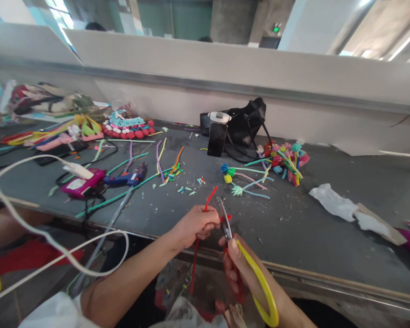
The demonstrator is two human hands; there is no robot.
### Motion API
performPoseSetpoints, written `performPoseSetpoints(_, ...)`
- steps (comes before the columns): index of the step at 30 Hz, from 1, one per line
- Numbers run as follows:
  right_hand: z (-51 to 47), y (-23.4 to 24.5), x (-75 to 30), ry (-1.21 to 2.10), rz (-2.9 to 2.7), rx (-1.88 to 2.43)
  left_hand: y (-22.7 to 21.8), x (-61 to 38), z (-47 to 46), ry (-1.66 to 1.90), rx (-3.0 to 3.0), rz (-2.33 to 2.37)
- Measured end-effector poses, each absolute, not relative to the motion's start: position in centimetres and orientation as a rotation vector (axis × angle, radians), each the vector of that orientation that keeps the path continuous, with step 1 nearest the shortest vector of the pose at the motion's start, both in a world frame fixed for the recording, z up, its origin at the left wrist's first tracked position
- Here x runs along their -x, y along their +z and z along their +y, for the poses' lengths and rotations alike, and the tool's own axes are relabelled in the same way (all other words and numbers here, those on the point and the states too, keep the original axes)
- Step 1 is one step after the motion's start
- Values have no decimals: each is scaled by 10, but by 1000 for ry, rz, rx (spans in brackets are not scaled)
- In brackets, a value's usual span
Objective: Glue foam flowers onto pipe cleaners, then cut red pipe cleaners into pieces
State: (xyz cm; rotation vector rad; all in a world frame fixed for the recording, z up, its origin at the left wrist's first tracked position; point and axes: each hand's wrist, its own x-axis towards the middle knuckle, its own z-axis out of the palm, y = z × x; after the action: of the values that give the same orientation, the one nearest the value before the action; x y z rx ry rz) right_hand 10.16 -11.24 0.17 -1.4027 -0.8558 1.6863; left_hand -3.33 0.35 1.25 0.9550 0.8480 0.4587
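Note:
My left hand (pixel 202 224) is closed on a red pipe cleaner (pixel 211 197); one end sticks up above the fingers and a long length hangs below the table edge. In my right hand (pixel 238 256) are scissors (pixel 267 291) with yellow and red handles. Their blades point up and look parted, right beside the left fingertips. A short red piece shows at the blades; whether it is cut through cannot be made out. Beyond the hands lie pipe-cleaner flowers (pixel 237 190) with blue, green and yellow heads, and small cut scraps (pixel 186 190).
A blue glue gun (pixel 126 176) and a purple power strip (pixel 84 183) with a looping white cable lie left. Behind stand a phone (pixel 217 140) and black bag (pixel 249 120). A flower bunch (pixel 287 159) and white tissue (pixel 333 202) lie right. Another person's arm (pixel 13 230) shows left.

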Motion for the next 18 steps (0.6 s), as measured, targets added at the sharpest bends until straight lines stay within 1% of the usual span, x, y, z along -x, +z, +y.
performPoseSetpoints(7, -115, 10, -98, 1722, -658, 1350, 13, 32, 3, 497, -963, 869)
performPoseSetpoints(18, -115, 5, -97, 1717, -651, 1363, 14, 35, 3, 485, -1003, 846)
